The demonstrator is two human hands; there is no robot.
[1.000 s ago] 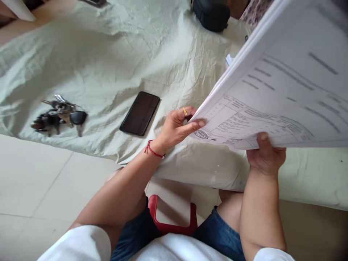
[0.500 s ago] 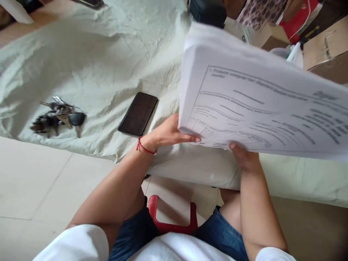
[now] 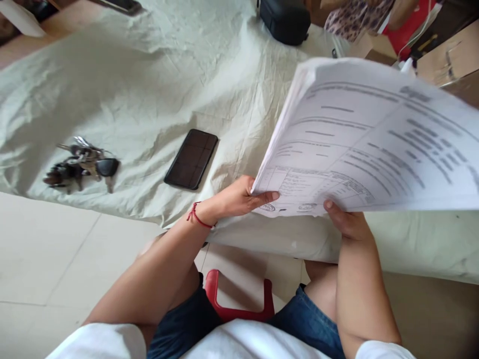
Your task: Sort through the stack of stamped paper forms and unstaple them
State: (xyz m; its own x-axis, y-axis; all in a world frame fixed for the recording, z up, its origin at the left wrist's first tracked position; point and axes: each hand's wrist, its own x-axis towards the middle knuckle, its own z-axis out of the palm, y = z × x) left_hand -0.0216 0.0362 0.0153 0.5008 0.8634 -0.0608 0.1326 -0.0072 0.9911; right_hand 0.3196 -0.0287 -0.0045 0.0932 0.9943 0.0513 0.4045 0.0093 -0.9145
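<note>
A thick stack of printed papers is held up over the near edge of the cloth-covered bed, its far part bending over to the right. My left hand grips the lower left corner, thumb on the printed face and fingers hidden behind. On the lower edge, further right, my right hand pinches the stack with its thumb on top; its other fingers are out of sight underneath. Left of the papers, a black phone lies on the pale green cloth, nearest to my left hand.
A bunch of keys rests on the cloth at the left. At the back stand a black case and cardboard boxes. Part of another person in patterned clothing shows behind. Between my legs is a red stool.
The stack has tipped and its upper left edge has swung down and right, uncovering the black case. Both hands keep their hold and have shifted slightly lower.
</note>
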